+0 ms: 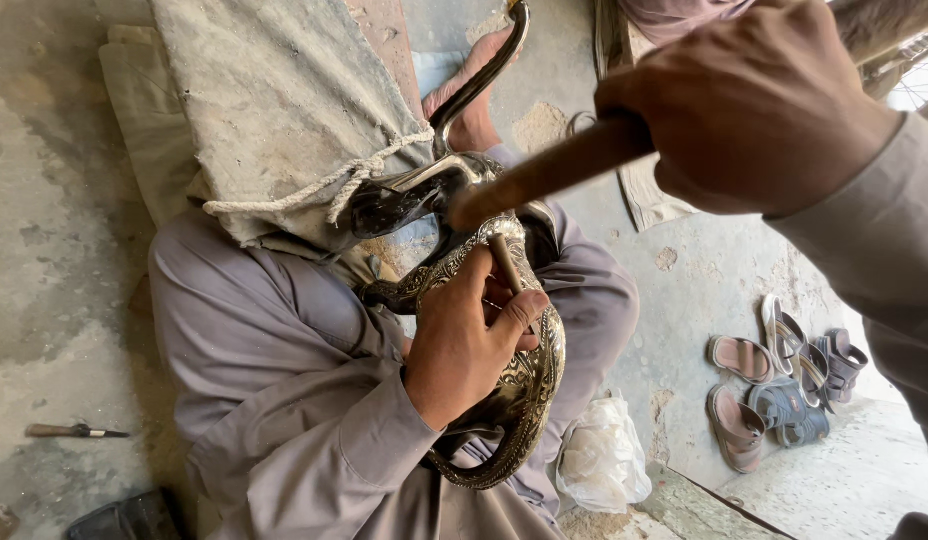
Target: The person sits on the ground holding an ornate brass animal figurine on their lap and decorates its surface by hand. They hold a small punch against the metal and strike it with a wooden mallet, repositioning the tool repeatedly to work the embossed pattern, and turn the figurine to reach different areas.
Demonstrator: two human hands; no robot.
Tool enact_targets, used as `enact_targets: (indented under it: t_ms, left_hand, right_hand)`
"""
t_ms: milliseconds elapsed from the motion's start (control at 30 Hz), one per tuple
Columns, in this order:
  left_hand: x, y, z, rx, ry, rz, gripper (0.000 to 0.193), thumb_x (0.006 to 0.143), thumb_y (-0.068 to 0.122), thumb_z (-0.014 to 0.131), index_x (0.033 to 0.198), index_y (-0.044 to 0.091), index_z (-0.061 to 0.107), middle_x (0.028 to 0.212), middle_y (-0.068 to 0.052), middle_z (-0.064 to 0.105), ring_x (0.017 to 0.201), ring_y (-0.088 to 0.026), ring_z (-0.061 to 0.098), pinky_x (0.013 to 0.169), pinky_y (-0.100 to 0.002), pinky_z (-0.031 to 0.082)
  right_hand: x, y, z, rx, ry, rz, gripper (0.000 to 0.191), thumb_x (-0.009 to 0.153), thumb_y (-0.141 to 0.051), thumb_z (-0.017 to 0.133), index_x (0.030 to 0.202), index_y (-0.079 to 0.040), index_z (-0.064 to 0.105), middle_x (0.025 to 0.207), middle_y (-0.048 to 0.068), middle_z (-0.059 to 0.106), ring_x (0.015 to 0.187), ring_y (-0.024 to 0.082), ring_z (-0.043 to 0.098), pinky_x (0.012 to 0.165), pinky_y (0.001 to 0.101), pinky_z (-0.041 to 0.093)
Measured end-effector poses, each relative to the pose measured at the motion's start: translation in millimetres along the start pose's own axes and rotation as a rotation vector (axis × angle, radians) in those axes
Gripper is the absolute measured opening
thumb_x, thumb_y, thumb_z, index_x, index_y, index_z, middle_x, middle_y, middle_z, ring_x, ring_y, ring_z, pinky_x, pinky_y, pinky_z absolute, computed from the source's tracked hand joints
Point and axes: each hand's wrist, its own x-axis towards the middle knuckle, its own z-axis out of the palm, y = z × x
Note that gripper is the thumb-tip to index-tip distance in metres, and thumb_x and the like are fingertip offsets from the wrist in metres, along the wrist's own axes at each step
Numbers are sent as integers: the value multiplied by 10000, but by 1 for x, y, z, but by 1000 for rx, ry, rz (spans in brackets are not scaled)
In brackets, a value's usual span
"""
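Note:
An engraved, shiny metal vessel (529, 375) with a curved handle rests on my lap between my grey-clad legs. My left hand (464, 345) lies on it and grips a thin metal punch (505, 262), whose tip touches the vessel's patterned wall. Raised close to the camera at the upper right, my right hand (754, 100) is closed on a wooden handle (554, 170). That handle slants down-left toward the vessel's top. Its far end merges with dark shiny metal (384, 205); I cannot tell whether that is a hammer head or part of the vessel.
A dusty cloth sack (274, 100) tied with white rope (324, 190) lies over my left knee. My bare foot (474, 90) shows beyond the vessel. Several sandals (784, 380) and a white plastic bag (602, 455) lie at the right, and a small tool (74, 431) lies on the concrete floor at the left.

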Motion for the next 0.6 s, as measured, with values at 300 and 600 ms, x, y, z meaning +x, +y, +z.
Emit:
enact_targets:
  t_ms: [300,600]
  left_hand:
    - [0,-1,0,12,-24,-3,391,952,288,690,1128,-11,510,811,-96,743,626,-152,791,471,-263,625]
    - [-2,7,0,-41,-24,-25,383,924,246,713,1160,-2,541,858,-98,737,692,-152,782,513,-266,662]
  right_hand:
    - [-7,-9,-12,-103,134,-15,295,903,-27,622,1137,-205,646,706,-47,544,507,87,450,453,266,439]
    - [-13,-11,-15,-206,-173,-38,382,957,-49,580,1241,-302,612,714,-66,641,471,62,492,443,231,434]
